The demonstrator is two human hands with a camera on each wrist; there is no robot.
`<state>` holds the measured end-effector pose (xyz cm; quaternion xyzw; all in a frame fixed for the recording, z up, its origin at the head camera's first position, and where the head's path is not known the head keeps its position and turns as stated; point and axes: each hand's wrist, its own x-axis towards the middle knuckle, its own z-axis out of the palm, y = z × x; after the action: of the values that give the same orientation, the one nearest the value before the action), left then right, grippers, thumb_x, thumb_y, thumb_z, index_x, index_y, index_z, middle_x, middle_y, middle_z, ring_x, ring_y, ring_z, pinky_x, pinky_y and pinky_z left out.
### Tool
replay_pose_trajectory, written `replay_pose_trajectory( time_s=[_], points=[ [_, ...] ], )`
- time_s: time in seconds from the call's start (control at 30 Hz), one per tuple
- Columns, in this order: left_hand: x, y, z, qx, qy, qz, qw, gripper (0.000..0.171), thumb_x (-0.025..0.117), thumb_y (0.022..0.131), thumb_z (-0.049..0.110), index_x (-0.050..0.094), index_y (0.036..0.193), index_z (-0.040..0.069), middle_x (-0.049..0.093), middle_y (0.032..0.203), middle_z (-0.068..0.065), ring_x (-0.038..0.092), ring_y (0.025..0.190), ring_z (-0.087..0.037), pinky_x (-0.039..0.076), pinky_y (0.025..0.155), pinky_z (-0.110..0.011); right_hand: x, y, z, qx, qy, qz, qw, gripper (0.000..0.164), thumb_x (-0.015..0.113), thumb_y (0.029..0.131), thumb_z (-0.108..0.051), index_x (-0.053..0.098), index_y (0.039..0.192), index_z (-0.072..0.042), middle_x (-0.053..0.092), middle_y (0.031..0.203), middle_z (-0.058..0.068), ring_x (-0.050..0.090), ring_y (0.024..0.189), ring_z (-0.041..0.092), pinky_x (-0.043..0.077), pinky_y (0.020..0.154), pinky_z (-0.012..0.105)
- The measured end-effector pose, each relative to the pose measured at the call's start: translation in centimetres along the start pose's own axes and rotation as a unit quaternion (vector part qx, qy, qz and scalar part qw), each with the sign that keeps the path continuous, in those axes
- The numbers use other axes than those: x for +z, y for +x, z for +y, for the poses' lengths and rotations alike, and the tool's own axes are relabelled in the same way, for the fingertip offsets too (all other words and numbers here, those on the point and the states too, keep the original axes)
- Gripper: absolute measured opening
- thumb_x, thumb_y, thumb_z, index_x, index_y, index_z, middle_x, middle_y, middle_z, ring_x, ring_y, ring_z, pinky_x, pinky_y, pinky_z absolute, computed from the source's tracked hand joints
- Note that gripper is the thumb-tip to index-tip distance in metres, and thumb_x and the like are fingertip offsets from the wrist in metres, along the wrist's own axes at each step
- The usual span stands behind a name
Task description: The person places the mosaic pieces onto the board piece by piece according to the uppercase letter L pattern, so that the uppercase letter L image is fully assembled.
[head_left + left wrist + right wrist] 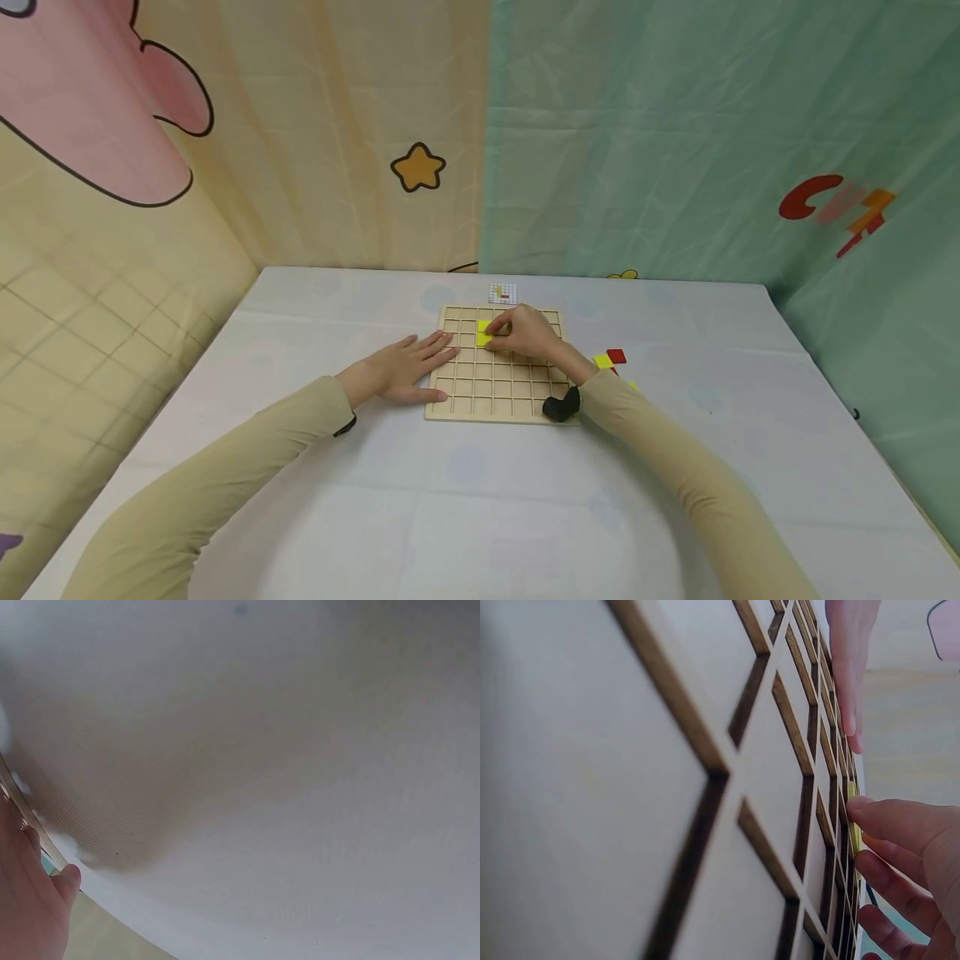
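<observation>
A wooden grid board (463, 407) lies on the table. The left hand (401, 369) rests with spread, straight fingers on its left edge, thumb near the lower left corner; part of this hand (34, 900) shows in the left wrist view. Over the upper middle of the grid, the right hand (528, 335) pinches a yellow square tile (483, 327) between thumb and fingers. The yellow patch covers about two cells, one above the other; whether it is two tiles I cannot tell. In the right wrist view the thumb touches the yellow tile (853, 796) at the grid surface.
A small printed grid card (502, 292) lies behind the board. To the right, partly behind the right forearm, are a red tile (617, 356), a yellow tile (603, 361) and bits of others. Curtains with cartoon prints hang behind the white-covered table (480, 517).
</observation>
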<state>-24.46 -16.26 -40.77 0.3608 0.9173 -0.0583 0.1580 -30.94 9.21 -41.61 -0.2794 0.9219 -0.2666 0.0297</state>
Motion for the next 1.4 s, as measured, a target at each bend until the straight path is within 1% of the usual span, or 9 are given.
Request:
replay_pose_trajectory(
  time_s=[0.17, 0.3, 0.47, 0.6, 0.73, 0.97, 1.2, 1.4],
  points=[
    [-0.1, -0.1, 0.0, -0.002, 0.001, -0.003, 1.0000, 0.085, 0.033, 0.093, 0.068, 0.004, 0.156, 0.019, -0.002, 0.163, -0.006, 0.000, 0.151, -0.025, 0.012, 0.120, -0.051, -0.1, 0.0, 0.0, -0.008, 0.000, 0.003, 1.000, 0.024, 0.078, 0.081, -0.028, 0.077, 0.098, -0.012, 0.076, 0.097, 0.002, 0.058, 0.070, 0.011, 0.043, 0.062, 0.023],
    [0.0, 0.0, 0.0, -0.001, 0.001, -0.002, 1.0000, 0.085, 0.033, 0.093, 0.068, 0.004, 0.156, 0.020, -0.003, 0.163, -0.006, 0.000, 0.151, -0.025, 0.011, 0.120, -0.051, -0.1, -0.1, 0.1, -0.006, -0.005, 0.007, 1.000, 0.025, 0.078, 0.080, -0.031, 0.077, 0.099, -0.014, 0.076, 0.097, 0.000, 0.059, 0.071, 0.012, 0.045, 0.064, 0.024],
    [0.1, 0.0, 0.0, 0.004, -0.003, 0.006, 1.0000, 0.084, 0.034, 0.094, 0.067, 0.006, 0.156, 0.019, -0.002, 0.164, -0.006, 0.000, 0.151, -0.025, 0.011, 0.120, -0.051, -0.5, -0.6, 0.3, -0.001, -0.008, 0.016, 1.000, 0.028, 0.078, 0.080, -0.033, 0.077, 0.100, -0.014, 0.075, 0.097, 0.000, 0.064, 0.084, 0.015, 0.051, 0.076, 0.031],
    [0.1, 0.0, 0.0, 0.005, -0.005, 0.010, 0.9999, 0.084, 0.034, 0.094, 0.067, 0.007, 0.156, 0.018, -0.001, 0.164, -0.007, 0.001, 0.151, -0.025, 0.012, 0.120, -0.052, -1.1, -1.1, 0.4, -0.003, 0.003, 0.028, 1.000, 0.027, 0.078, 0.081, -0.031, 0.076, 0.101, -0.014, 0.075, 0.096, 0.000, 0.065, 0.091, 0.018, 0.051, 0.084, 0.035],
    [0.1, -0.1, 0.0, 0.005, -0.007, 0.011, 0.9999, 0.084, 0.035, 0.094, 0.066, 0.007, 0.156, 0.017, 0.000, 0.163, -0.007, 0.002, 0.151, -0.026, 0.013, 0.120, -0.053, -1.6, -1.4, 0.7, 0.002, 0.009, 0.037, 0.999, 0.024, 0.078, 0.081, -0.028, 0.076, 0.100, -0.014, 0.075, 0.095, 0.001, 0.063, 0.091, 0.018, 0.051, 0.085, 0.036],
    [0.0, -0.3, 0.2, 0.005, -0.015, 0.011, 0.9998, 0.084, 0.036, 0.094, 0.066, 0.008, 0.156, 0.017, 0.000, 0.163, -0.008, 0.002, 0.151, -0.026, 0.013, 0.119, -0.053, -2.5, -2.3, 1.5, 0.008, 0.016, 0.050, 0.999, 0.024, 0.078, 0.079, -0.026, 0.076, 0.097, -0.010, 0.075, 0.094, 0.003, 0.062, 0.088, 0.019, 0.050, 0.084, 0.036],
    [0.0, -0.3, 0.1, 0.004, -0.008, 0.011, 0.9999, 0.085, 0.035, 0.094, 0.067, 0.006, 0.156, 0.018, -0.002, 0.163, -0.007, 0.001, 0.151, -0.025, 0.013, 0.120, -0.052, -4.2, -3.6, 2.6, 0.014, 0.008, 0.073, 0.997, 0.025, 0.079, 0.079, -0.024, 0.076, 0.099, -0.009, 0.074, 0.094, 0.006, 0.062, 0.091, 0.022, 0.050, 0.083, 0.038],
    [0.1, -0.1, 0.1, 0.005, -0.011, 0.011, 0.9999, 0.084, 0.035, 0.094, 0.066, 0.005, 0.156, 0.018, -0.003, 0.163, -0.008, 0.000, 0.151, -0.026, 0.012, 0.120, -0.052, -5.5, -4.9, 3.9, 0.027, 0.010, 0.072, 0.997, 0.028, 0.079, 0.079, -0.025, 0.075, 0.101, -0.007, 0.074, 0.096, 0.008, 0.060, 0.093, 0.026, 0.049, 0.083, 0.040]
  ],
)
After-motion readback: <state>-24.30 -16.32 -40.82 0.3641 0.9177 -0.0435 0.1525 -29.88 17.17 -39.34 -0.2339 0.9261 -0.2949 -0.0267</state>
